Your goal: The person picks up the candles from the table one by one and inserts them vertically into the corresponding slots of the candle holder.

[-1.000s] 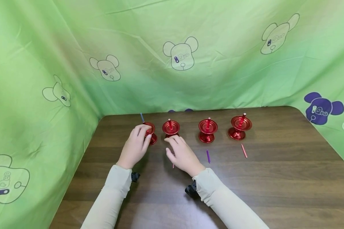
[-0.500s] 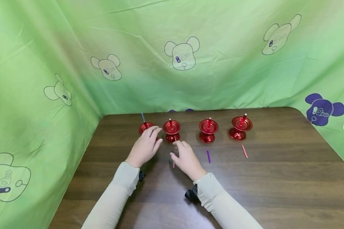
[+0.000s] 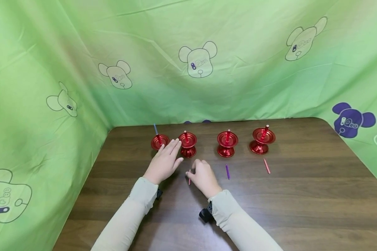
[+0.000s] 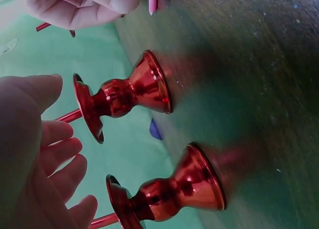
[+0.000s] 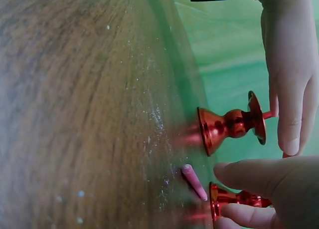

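Note:
My left hand (image 3: 164,164) reaches over the table with straight, relaxed fingers and holds nothing. Its fingertips are right at the rim of the second red candle holder (image 3: 188,152) and overlap the leftmost candle holder (image 3: 155,143) in the head view. A blue candle (image 3: 155,129) stands on that leftmost holder's spike, leaning slightly. Just in front of the second holder, my right hand (image 3: 205,179) is low over a short pink candle (image 3: 189,180). In the right wrist view this pink candle (image 5: 193,181) lies on the table, with thumb and fingers (image 5: 249,213) apart beside it.
Two more red candle holders stand to the right, a third (image 3: 226,150) and a fourth (image 3: 260,147). In front of them lie a purple candle (image 3: 227,172) and another pink candle (image 3: 267,166). Green printed cloth (image 3: 238,87) hangs behind the wooden table (image 3: 301,195).
My left hand has moved right, away from the leftmost holder with the blue candle, toward the second holder. My right hand has drawn back from the second holder and down toward the pink candle.

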`<state>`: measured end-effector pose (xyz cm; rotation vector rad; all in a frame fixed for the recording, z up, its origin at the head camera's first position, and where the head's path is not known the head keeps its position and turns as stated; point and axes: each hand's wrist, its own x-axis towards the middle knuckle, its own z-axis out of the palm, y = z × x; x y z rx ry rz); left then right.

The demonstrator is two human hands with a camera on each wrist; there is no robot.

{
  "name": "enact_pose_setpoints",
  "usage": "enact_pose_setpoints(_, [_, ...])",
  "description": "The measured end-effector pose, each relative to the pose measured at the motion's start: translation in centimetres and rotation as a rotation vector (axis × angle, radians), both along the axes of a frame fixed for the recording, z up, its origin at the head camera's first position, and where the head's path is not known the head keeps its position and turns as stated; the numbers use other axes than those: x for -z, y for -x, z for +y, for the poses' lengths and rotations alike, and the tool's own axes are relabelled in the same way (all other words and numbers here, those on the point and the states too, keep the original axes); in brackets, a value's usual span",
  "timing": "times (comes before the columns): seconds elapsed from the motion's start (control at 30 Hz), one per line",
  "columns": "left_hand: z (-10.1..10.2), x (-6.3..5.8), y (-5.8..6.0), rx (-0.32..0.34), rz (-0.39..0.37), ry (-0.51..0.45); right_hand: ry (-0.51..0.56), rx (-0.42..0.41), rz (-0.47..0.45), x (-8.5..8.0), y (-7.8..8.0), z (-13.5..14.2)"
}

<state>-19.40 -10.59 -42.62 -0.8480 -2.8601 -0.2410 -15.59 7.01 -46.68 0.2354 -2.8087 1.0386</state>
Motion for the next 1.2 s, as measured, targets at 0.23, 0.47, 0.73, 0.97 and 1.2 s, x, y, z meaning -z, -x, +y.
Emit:
enact_pose_setpoints(0.23, [0.33,0.11,0.14,-0.011,-0.046,0.029,-0.043,-0.011,-0.035,0.15,0.06,0.03])
enact_pose_setpoints(0.47, [0.44,0.36,0.25,-0.014,-0.056,0.043,-0.078,-0.008,-0.059,-0.07,0.44,0.14])
enact_pose_setpoints(0.73, [0.55,0.55,0.43,-0.011,-0.066,0.040,-0.109,0.012,-0.043,-0.31,0.76,0.25])
enact_pose_setpoints(0.97, [0.65,0.62,0.58,-0.011,-0.084,0.050,-0.119,0.007,-0.047,-0.31,0.77,0.31])
enact_pose_setpoints(1.2, [0.64,0.59,0.56,-0.013,-0.089,0.041,-0.110,-0.011,-0.034,0.01,0.90,0.42])
